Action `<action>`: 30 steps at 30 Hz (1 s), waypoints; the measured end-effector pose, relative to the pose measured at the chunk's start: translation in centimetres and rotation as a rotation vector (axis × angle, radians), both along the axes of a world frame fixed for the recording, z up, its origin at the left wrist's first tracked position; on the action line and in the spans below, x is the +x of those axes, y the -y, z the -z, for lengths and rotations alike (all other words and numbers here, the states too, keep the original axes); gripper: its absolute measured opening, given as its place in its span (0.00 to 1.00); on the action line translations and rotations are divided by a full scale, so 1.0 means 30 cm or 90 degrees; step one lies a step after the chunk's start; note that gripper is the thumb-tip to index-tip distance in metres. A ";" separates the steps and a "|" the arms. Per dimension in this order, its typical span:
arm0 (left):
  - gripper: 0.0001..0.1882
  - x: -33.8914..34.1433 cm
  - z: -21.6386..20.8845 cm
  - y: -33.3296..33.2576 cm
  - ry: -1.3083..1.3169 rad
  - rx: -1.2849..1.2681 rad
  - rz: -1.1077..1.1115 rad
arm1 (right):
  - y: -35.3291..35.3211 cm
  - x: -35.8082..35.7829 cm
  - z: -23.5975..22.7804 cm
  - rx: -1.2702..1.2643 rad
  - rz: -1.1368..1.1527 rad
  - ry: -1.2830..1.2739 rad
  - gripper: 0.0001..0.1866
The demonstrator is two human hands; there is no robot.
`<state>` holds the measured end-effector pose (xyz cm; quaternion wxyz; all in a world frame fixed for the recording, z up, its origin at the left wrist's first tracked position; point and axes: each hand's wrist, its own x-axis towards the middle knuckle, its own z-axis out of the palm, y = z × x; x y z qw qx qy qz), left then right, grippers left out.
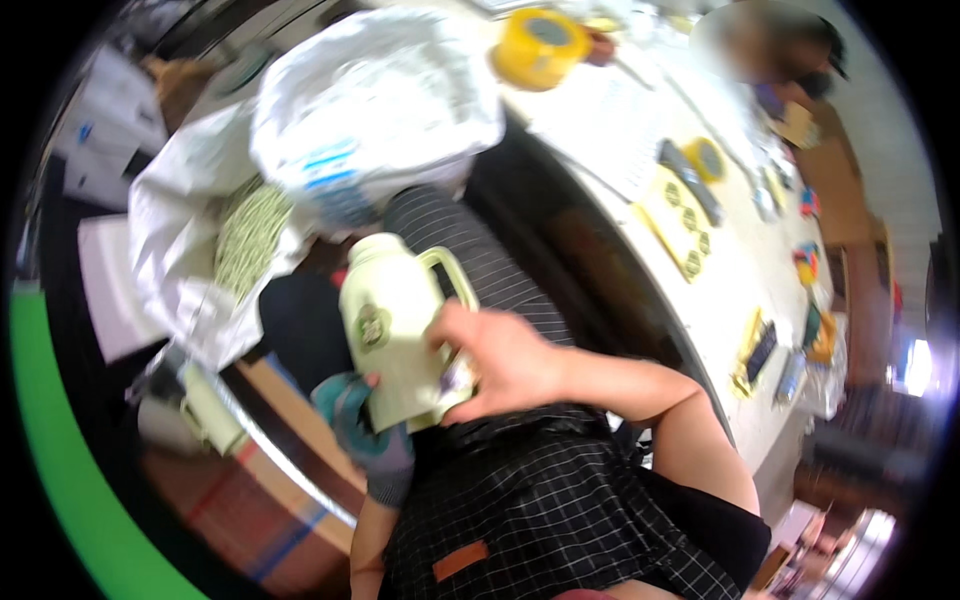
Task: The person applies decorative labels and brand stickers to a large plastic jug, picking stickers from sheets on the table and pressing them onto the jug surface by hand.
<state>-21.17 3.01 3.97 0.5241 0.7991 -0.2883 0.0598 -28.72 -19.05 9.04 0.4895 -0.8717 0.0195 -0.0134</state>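
Observation:
A pale green thermos jug (pixel 405 330) with a loop handle and a round dark sticker on its side lies tilted above my lap, its neck pointing away from me. My left hand (pixel 358 415), in a teal and grey glove, is closed around the jug's lower left side near the base. My bare right hand (pixel 505 362) grips the lower right side, its thumb near the base and its fingers below the handle. Between those fingers shows a small whitish-purple patch, too blurred to make out.
Left of my knees stand a white-lined bin (pixel 375 100) and a white sack (pixel 170 240) of pale green pieces. Another pale green jug (pixel 212 410) lies at lower left. The worktable (pixel 735 290) on the right carries tape rolls (pixel 540 48) and yellow sticker sheets (pixel 675 215). A person (pixel 780 50) sits at the far side.

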 end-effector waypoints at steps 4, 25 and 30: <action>0.33 0.000 -0.198 0.109 0.076 0.061 0.176 | 0.057 -0.105 0.027 -0.078 0.128 0.274 0.18; 0.31 0.293 0.144 -0.156 0.033 0.194 -0.123 | 1.115 -0.406 0.466 -0.557 0.633 -0.075 0.39; 0.48 0.552 0.548 -0.663 -0.075 0.249 -0.646 | 0.851 -0.313 0.274 -0.854 0.609 -0.070 0.32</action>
